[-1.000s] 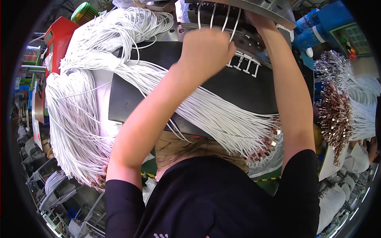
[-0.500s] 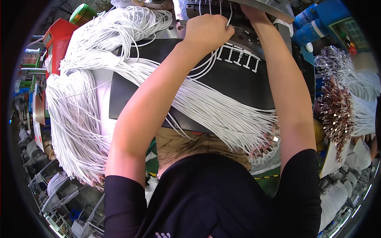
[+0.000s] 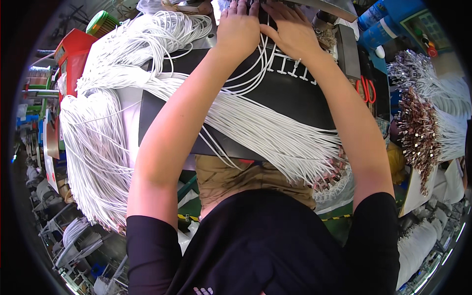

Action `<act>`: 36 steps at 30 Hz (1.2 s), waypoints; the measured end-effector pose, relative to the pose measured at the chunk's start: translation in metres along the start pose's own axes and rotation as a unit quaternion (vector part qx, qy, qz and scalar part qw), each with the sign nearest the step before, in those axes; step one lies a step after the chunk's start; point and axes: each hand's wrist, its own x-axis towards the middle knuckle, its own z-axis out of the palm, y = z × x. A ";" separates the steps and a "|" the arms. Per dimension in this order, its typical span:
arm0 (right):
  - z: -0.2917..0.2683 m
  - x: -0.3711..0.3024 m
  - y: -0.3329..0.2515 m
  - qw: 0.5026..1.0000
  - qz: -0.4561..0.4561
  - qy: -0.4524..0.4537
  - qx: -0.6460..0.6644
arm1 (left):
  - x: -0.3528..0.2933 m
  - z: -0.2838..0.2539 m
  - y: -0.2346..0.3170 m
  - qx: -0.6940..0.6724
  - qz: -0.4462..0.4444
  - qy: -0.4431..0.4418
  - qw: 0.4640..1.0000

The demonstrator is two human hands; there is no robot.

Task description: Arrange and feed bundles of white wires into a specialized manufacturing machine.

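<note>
My left hand (image 3: 238, 28) lies palm down at the far side of the black board (image 3: 302, 101), its fingers stretched over the metal fixture at the top edge. Beside it, my right hand (image 3: 294, 37) is spread flat too, fingers pointing away and thumb toward the left hand. Several white cables (image 3: 264, 45) run out between the two hands and curve down to the left. Just below the right hand, a white plastic strip with short T-shaped arms (image 3: 291, 73) rests on the board. What the fingertips touch is mostly hidden.
A thick bundle of white cables (image 3: 265, 130) with metal connectors crosses the board before me. More white cables (image 3: 91, 147) hang at left, near a red bin (image 3: 76, 46). A metal plate (image 3: 330, 7) overhangs the far edge. Red-handled scissors (image 3: 366, 89) lie at right.
My left hand has opened from a closed grip and flattened. My right hand has come out from under the metal plate and moved left beside it. The scissors have come into sight.
</note>
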 end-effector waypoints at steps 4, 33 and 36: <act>0.017 -0.004 0.006 0.983 -0.010 0.131 -0.125 | 0.004 0.024 0.000 0.015 -0.015 0.036 0.999; 0.027 -0.458 -0.091 0.858 0.403 -0.201 0.246 | -0.366 -0.023 -0.022 -0.612 -0.603 0.033 0.510; 0.026 -0.452 -0.076 0.857 0.386 -0.232 0.249 | -0.370 -0.020 -0.020 -0.642 -0.594 0.037 0.483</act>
